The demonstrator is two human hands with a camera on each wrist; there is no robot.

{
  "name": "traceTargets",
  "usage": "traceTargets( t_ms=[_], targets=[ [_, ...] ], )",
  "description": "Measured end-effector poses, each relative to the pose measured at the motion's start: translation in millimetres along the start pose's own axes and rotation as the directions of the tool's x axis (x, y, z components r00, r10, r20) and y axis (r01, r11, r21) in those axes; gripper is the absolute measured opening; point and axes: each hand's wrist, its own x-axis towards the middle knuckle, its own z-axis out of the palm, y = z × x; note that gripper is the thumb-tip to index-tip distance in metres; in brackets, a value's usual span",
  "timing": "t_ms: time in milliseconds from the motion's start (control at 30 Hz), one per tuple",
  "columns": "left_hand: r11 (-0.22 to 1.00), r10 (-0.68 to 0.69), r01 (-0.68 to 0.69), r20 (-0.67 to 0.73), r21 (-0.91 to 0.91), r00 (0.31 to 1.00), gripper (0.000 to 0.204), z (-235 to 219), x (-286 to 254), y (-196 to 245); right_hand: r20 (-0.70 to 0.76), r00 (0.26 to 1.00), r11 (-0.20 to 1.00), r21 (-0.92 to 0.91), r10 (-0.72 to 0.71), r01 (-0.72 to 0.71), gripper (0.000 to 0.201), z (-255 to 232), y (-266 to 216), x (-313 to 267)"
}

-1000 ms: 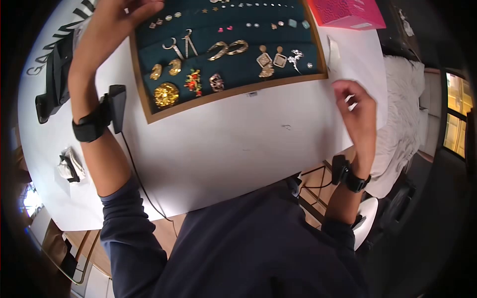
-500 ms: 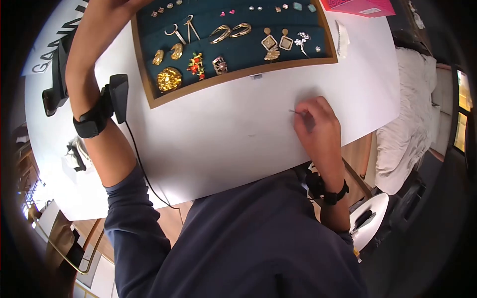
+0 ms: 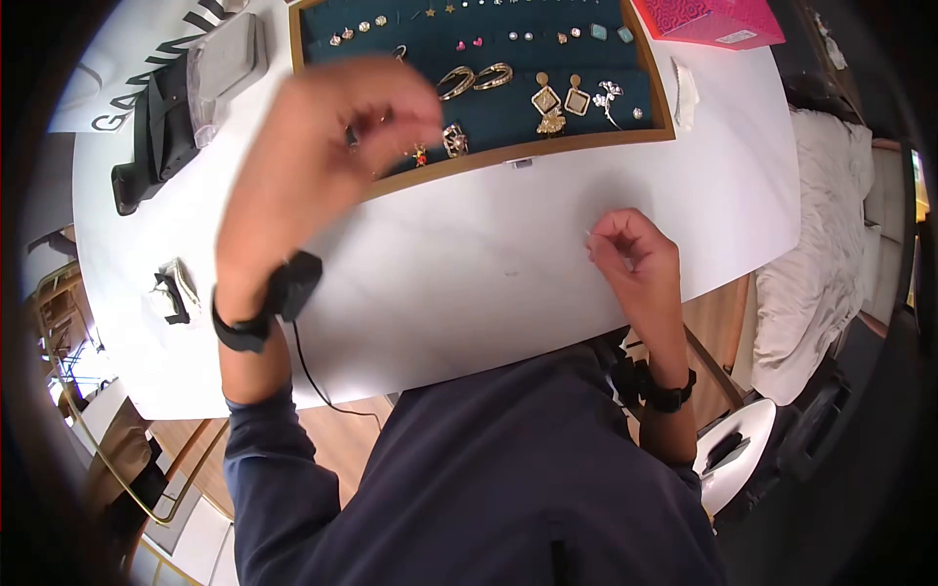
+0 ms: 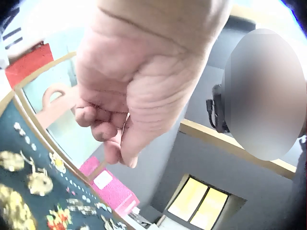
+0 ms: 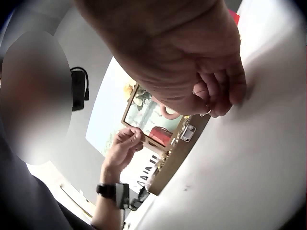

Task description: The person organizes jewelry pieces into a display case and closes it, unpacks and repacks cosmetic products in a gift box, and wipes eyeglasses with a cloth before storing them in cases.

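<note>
My right hand (image 3: 640, 259) is over the white table, just in front of the jewellery box. Its thumb and forefinger pinch a small shiny jewellery piece (image 5: 208, 112), mostly hidden by the fingertips. Blurred in the head view, my left hand (image 3: 332, 146) hangs over the box's front left corner with curled fingers. Thumb and forefinger meet in the left wrist view, and nothing shows between them. The wooden-framed box (image 3: 547, 148) has a dark green lining with rows of earrings, a silver flower brooch (image 3: 608, 103) and two golden hoops (image 3: 476, 80). My left hand covers several front pieces.
The box's mirrored lid (image 5: 146, 112) stands raised at the back. A pink box (image 3: 711, 21) sits behind its right corner, beside a white strip (image 3: 685, 95). At the left are a black stand (image 3: 161, 137), a clear-wrapped case (image 3: 227, 63) and a small black-and-white bundle (image 3: 174, 293). A cable trails from my left wrist.
My right hand moved in from the right and picked the small jewellery piece off the table. My left hand came down from the upper left toward the box's front edge.
</note>
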Motion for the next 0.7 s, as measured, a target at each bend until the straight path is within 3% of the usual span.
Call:
traceTargets(
  t_ms=[33,67,133,167,233,367,433,467,600,700],
  targets=[
    [0.995,-0.074,0.076,0.023,-0.063,0.997,0.009,11,-8,5,0.065,0.998,0.975,0.221,-0.011,-0.004,0.005,-1,3,1],
    [0.989,-0.081,0.085,0.039,-0.121,0.996,0.010,23,-14,10,0.065,0.998,0.975,0.224,-0.018,0.003,0.005,-1,0,2],
    [0.975,-0.112,0.127,0.093,-0.182,0.989,0.013,40,-21,21,0.150,0.988,0.870,0.492,-0.033,-0.045,0.008,-1,-8,5],
    [0.970,-0.095,0.116,0.104,-0.214,0.990,0.017,49,-23,24,0.151,0.988,0.869,0.494,-0.042,-0.039,0.008,-1,-10,6],
    [0.934,-0.095,0.118,0.082,-0.338,0.992,0.022,69,-28,24,0.210,0.974,0.750,0.657,-0.081,-0.079,0.010,2,-13,10],
    [0.901,-0.103,0.095,0.004,-0.422,0.995,0.026,89,-30,26,0.283,0.955,0.701,0.699,-0.089,-0.142,0.010,7,-21,15],
    [0.869,-0.081,0.076,0.012,-0.489,0.997,0.026,93,-30,27,0.292,0.953,0.772,0.622,-0.076,-0.129,0.011,12,-26,16],
    [0.848,-0.137,0.123,0.010,-0.515,0.991,0.023,95,-32,30,0.300,0.950,0.771,0.624,-0.082,-0.130,0.011,13,-25,17],
    [0.879,-0.113,0.080,-0.043,-0.469,0.993,0.020,97,-39,23,0.298,0.944,0.809,0.585,-0.144,-0.061,0.014,19,-26,21],
    [0.880,-0.176,0.093,-0.137,-0.465,0.975,0.017,102,-45,19,0.286,0.946,0.838,0.545,-0.151,-0.031,0.018,24,-34,24]
  ],
)
